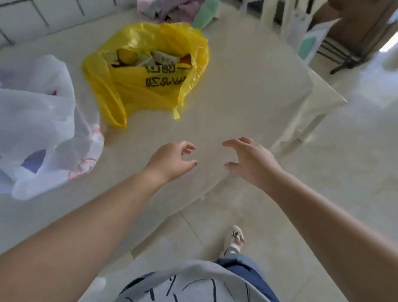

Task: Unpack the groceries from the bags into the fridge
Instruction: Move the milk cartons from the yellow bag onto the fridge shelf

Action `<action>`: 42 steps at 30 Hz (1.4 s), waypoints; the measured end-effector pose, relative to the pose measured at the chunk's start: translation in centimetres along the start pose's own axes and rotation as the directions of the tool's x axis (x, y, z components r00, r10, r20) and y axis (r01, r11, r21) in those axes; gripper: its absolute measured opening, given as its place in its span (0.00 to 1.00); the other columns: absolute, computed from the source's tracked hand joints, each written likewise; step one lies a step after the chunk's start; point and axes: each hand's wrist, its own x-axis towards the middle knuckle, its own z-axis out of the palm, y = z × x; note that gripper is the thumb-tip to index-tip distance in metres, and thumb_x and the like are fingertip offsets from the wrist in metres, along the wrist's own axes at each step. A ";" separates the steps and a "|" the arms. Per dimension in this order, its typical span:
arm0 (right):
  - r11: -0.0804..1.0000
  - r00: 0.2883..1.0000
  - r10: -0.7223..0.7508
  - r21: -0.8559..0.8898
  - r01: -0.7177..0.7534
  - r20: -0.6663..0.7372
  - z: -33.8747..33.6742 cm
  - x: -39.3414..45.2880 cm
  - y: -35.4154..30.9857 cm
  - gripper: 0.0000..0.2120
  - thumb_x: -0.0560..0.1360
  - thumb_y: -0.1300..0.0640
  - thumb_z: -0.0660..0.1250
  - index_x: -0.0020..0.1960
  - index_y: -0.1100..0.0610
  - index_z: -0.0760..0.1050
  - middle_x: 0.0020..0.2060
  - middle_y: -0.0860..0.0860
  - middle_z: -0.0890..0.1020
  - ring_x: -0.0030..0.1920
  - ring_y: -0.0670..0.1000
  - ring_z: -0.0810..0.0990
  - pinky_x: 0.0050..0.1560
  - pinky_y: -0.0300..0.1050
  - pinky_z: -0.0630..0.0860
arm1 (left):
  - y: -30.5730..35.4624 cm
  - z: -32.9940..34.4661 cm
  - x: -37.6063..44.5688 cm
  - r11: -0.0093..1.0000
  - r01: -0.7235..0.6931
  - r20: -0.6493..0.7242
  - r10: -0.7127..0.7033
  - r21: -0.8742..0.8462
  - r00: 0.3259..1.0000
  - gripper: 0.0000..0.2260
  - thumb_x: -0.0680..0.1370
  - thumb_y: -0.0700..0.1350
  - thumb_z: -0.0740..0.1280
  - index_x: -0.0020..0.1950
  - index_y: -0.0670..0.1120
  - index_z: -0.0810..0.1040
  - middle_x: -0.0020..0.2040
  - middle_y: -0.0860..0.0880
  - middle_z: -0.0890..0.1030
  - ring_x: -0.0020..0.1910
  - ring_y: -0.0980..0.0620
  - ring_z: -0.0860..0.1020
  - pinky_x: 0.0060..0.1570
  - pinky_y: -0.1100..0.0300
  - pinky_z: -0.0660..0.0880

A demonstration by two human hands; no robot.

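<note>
Above the pale table [234,93], left hand [172,159] and right hand [250,159] hover loosely curled, empty.

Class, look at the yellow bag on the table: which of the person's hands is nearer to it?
Left. The left hand hovers just below and right of the yellow bag; the right hand is farther right, near the table edge.

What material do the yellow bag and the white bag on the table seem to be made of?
Yellow bag: thin glossy plastic film, it seems; it is crumpled, shiny and half see-through at the rim.
White bag: probably thin plastic too, with a duller, milky finish; it wrinkles softly and dark shapes show through it.
</note>
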 end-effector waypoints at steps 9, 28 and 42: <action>0.918 0.908 -0.387 -0.026 0.396 0.161 -7.1 16.4 1.6 0.25 0.74 0.50 0.67 0.70 0.46 0.66 0.66 0.50 0.71 0.62 0.55 0.74 0.57 0.48 0.72 | 2.8 -3.6 8.0 0.924 0.303 -0.308 -0.366 -0.233 0.878 0.18 0.73 0.46 0.72 0.61 0.44 0.77 0.57 0.47 0.80 0.57 0.49 0.78 0.58 0.55 0.73; 0.827 0.811 -0.533 -0.053 0.560 0.241 -10.8 38.0 -6.2 0.26 0.75 0.51 0.67 0.71 0.48 0.65 0.66 0.52 0.72 0.63 0.57 0.73 0.55 0.49 0.73 | -1.9 -13.4 22.8 0.865 0.392 -0.464 -0.499 -0.313 0.732 0.17 0.75 0.47 0.70 0.63 0.46 0.76 0.59 0.50 0.79 0.59 0.53 0.76 0.56 0.59 0.73; 0.714 0.708 -0.578 -0.167 0.680 0.407 -8.4 48.4 -8.1 0.30 0.76 0.51 0.66 0.74 0.46 0.59 0.69 0.52 0.69 0.68 0.57 0.69 0.61 0.51 0.70 | -5.7 -16.5 29.4 0.897 0.435 -0.390 -0.429 -0.077 0.815 0.27 0.76 0.42 0.68 0.73 0.48 0.65 0.70 0.45 0.70 0.68 0.47 0.69 0.66 0.52 0.68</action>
